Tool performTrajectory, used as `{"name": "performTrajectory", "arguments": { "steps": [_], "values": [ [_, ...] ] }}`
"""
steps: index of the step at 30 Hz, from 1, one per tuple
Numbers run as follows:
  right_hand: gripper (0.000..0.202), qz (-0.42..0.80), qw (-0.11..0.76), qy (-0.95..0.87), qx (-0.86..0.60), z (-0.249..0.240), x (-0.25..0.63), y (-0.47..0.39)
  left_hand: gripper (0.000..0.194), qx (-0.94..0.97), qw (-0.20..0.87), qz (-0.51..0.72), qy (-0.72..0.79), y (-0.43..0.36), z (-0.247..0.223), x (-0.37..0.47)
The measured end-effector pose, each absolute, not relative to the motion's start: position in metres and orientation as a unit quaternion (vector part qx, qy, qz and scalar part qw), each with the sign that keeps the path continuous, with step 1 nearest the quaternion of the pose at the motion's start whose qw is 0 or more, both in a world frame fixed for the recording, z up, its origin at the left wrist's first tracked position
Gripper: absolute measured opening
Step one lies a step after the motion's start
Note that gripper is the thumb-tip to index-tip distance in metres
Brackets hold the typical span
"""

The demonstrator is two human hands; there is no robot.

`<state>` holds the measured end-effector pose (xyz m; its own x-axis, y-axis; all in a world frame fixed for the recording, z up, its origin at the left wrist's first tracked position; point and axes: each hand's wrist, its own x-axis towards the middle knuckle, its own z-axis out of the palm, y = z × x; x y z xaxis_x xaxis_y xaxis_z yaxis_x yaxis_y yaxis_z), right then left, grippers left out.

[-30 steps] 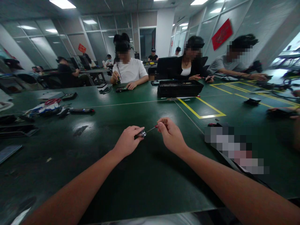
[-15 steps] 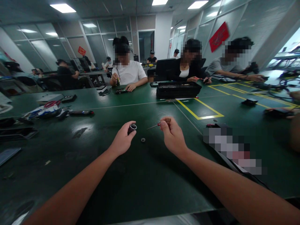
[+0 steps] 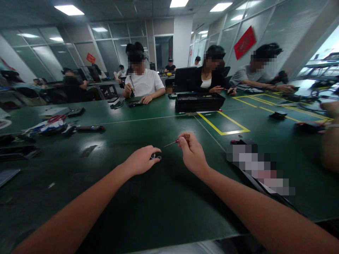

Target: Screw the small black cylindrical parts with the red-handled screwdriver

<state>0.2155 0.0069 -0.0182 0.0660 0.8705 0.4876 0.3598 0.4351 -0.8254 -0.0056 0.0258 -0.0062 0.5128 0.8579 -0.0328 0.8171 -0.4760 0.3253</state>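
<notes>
Left hand low on the green desk, near the middle, palm down, fingers curled over a small dark cylindrical part with a shiny rim. Part pinched between fingertips and thumb, down at the desk surface; a tiny round piece just beside it on the right, touching or nearly so, too small to tell which.

Right hand just to the right, raised a little off the desk, fingers closed around the red handle of a thin screwdriver. Metal shaft pointing left and slightly far, tip free in the air, clear of the cylindrical part.

Farther right, a blurred-out patch lying on the desk, contents not readable. Far beyond the hands, a black tray beside a yellow taped rectangle. At far left, a clutter of tools and cables, with a dark pen-like tool lying next to it.

Across the desk, three people seated: one in a white shirt, one in a dark jacket, one in a grey shirt, each with hands on small items of their own. Another arm at the right edge, belonging to a neighbour.
</notes>
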Motion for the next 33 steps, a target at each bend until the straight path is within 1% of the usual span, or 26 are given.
{"name": "performTrajectory", "arguments": {
  "steps": [2,3,6,8,12,16,22,27,30,33],
  "values": [
    [0.018,0.231,0.553,-0.643,-0.476,-0.019,0.215,0.008,0.042,0.867,0.147,0.019,0.476,0.028,-0.007,-0.002],
    [0.018,0.232,0.553,-0.644,-0.476,-0.02,0.215,0.008,0.041,0.871,0.146,0.002,0.468,0.029,-0.006,0.0],
    [0.018,0.24,0.552,-0.643,-0.474,-0.021,0.216,0.008,0.032,0.878,0.141,-0.015,0.457,0.031,-0.007,0.003],
    [0.018,0.242,0.551,-0.643,-0.474,-0.021,0.216,0.008,0.028,0.876,0.132,-0.011,0.464,0.032,-0.008,0.002],
    [0.019,0.243,0.542,-0.649,-0.476,-0.02,0.216,0.008,0.03,0.869,0.123,0.017,0.48,0.036,-0.012,-0.007],
    [0.019,0.247,0.536,-0.646,-0.484,-0.021,0.216,0.009,0.035,0.834,0.167,0.067,0.523,0.04,-0.013,-0.021],
    [0.02,0.258,0.536,-0.642,-0.483,-0.025,0.217,0.012,0.036,0.751,0.259,0.176,0.581,0.045,-0.006,-0.05],
    [0.021,0.266,0.541,-0.643,-0.473,-0.027,0.217,0.013,0.042,0.617,0.379,0.328,0.607,0.042,0.004,-0.083],
    [0.02,0.259,0.536,-0.645,-0.48,-0.027,0.217,0.013,0.03,0.499,0.439,0.438,0.605,0.036,0.012,-0.108],
    [0.02,0.259,0.536,-0.643,-0.482,-0.027,0.217,0.014,0.012,0.384,0.454,0.543,0.593,0.026,0.024,-0.139]
  ]
}}
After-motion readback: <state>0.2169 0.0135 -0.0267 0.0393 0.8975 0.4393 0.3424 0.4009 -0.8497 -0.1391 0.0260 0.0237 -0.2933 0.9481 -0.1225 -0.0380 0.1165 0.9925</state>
